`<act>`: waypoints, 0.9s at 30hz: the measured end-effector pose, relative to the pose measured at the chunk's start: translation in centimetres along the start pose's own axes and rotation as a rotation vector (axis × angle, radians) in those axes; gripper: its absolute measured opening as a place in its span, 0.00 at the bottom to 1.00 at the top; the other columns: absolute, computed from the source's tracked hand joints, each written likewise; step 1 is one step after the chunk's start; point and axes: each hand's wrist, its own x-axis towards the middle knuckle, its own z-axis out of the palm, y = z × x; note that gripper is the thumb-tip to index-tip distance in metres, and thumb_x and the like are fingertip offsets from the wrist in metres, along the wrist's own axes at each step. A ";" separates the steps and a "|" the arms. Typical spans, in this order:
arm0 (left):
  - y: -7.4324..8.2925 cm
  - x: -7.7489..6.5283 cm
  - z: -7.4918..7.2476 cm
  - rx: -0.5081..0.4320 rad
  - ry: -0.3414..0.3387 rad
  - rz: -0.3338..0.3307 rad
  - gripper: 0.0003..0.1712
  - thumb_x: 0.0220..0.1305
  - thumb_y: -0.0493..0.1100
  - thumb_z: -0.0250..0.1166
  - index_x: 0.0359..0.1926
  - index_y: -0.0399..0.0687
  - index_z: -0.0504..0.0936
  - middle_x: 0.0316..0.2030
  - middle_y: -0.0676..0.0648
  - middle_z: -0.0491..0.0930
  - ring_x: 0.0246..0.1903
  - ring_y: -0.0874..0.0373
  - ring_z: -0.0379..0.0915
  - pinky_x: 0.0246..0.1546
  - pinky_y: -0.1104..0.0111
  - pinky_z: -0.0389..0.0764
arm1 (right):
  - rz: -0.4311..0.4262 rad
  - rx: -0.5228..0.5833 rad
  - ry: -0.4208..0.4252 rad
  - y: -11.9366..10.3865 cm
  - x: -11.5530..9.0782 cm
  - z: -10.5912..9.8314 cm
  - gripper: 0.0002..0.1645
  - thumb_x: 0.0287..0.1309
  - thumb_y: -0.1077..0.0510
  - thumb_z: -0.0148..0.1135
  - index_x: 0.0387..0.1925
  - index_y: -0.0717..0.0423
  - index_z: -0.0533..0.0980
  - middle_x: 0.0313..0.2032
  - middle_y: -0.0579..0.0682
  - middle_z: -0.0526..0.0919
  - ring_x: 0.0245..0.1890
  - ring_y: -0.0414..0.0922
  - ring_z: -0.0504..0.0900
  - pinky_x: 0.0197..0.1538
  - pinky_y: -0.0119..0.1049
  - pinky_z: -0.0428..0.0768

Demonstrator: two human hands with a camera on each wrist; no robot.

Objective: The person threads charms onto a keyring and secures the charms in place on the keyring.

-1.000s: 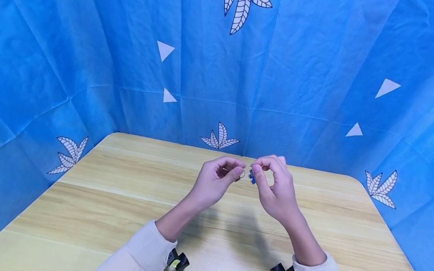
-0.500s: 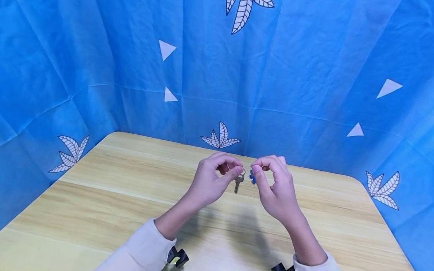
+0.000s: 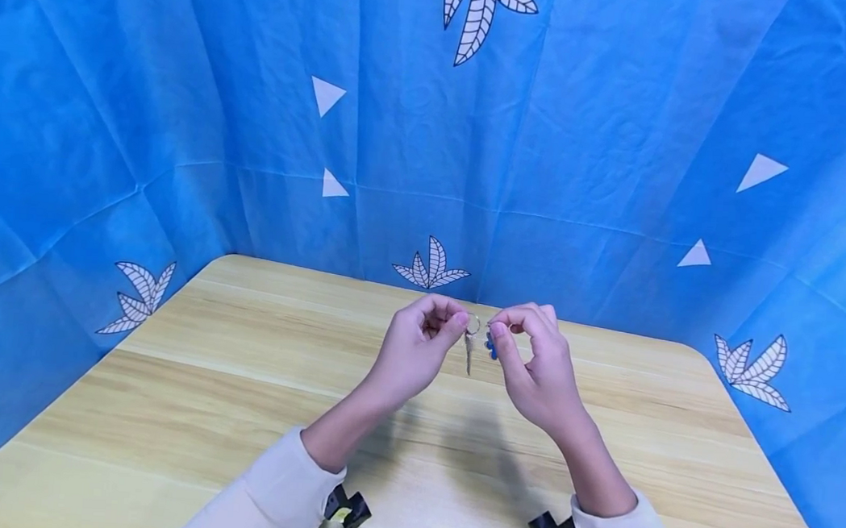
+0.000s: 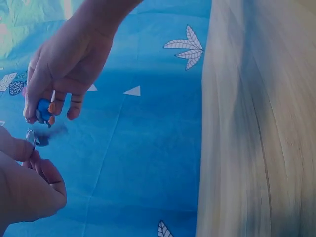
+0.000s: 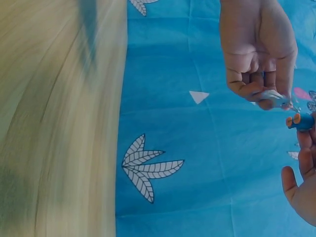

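Pinching a key ring (image 3: 478,324), left hand (image 3: 414,351) dangles a key (image 3: 469,356), lower centre of frame; right hand (image 3: 542,366), just beside, pinches a blue-and-orange charm (image 3: 491,346). Apparently lining up ring and charm; next calls for steadiness.

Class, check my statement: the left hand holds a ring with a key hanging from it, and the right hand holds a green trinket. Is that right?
Not quite: the right hand holds a mainly blue trinket, not green, as the head view shows. The rest stands.
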 end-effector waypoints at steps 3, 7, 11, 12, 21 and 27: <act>0.1 -0.1 0.2 -0.044 0.020 -0.010 0.08 0.76 0.43 0.61 0.47 0.42 0.80 0.37 0.45 0.79 0.35 0.54 0.72 0.34 0.71 0.73 | -0.010 -0.003 -0.003 -0.1 0.0 0.0 0.10 0.62 0.75 0.61 0.38 0.59 0.78 0.34 0.48 0.81 0.40 0.46 0.71 0.47 0.36 0.65; 0.1 -0.3 0.4 -0.058 0.037 -0.024 0.09 0.76 0.42 0.61 0.48 0.40 0.80 0.37 0.45 0.78 0.36 0.54 0.72 0.36 0.71 0.73 | -0.014 -0.017 -0.006 0.0 -0.1 0.1 0.08 0.64 0.73 0.61 0.38 0.59 0.78 0.34 0.49 0.81 0.40 0.47 0.71 0.47 0.38 0.66; 0.2 -0.5 0.5 -0.064 0.040 -0.048 0.09 0.75 0.41 0.62 0.48 0.39 0.81 0.37 0.45 0.78 0.36 0.54 0.71 0.35 0.71 0.72 | -0.024 -0.039 -0.008 0.0 -0.3 0.2 0.05 0.66 0.70 0.61 0.37 0.59 0.78 0.35 0.52 0.81 0.39 0.48 0.70 0.46 0.38 0.66; 0.2 -0.5 0.5 -0.065 0.041 -0.052 0.09 0.75 0.41 0.62 0.48 0.40 0.81 0.36 0.46 0.78 0.36 0.54 0.71 0.35 0.71 0.72 | -0.029 -0.045 -0.008 0.1 -0.3 0.2 0.05 0.66 0.70 0.61 0.37 0.59 0.78 0.35 0.52 0.81 0.39 0.48 0.70 0.46 0.38 0.65; 0.4 -0.6 0.6 -0.072 0.041 -0.069 0.07 0.74 0.40 0.63 0.46 0.41 0.81 0.35 0.46 0.78 0.35 0.54 0.70 0.34 0.71 0.71 | -0.042 -0.063 -0.006 0.1 -0.4 0.3 0.05 0.65 0.70 0.62 0.38 0.59 0.78 0.35 0.52 0.81 0.38 0.52 0.71 0.47 0.36 0.64; 0.4 -0.6 0.6 -0.076 0.044 -0.064 0.07 0.74 0.40 0.63 0.45 0.40 0.81 0.35 0.45 0.79 0.35 0.54 0.72 0.34 0.72 0.73 | -0.055 -0.067 -0.012 0.2 -0.4 0.4 0.06 0.64 0.71 0.62 0.37 0.58 0.78 0.34 0.50 0.81 0.38 0.51 0.71 0.47 0.37 0.64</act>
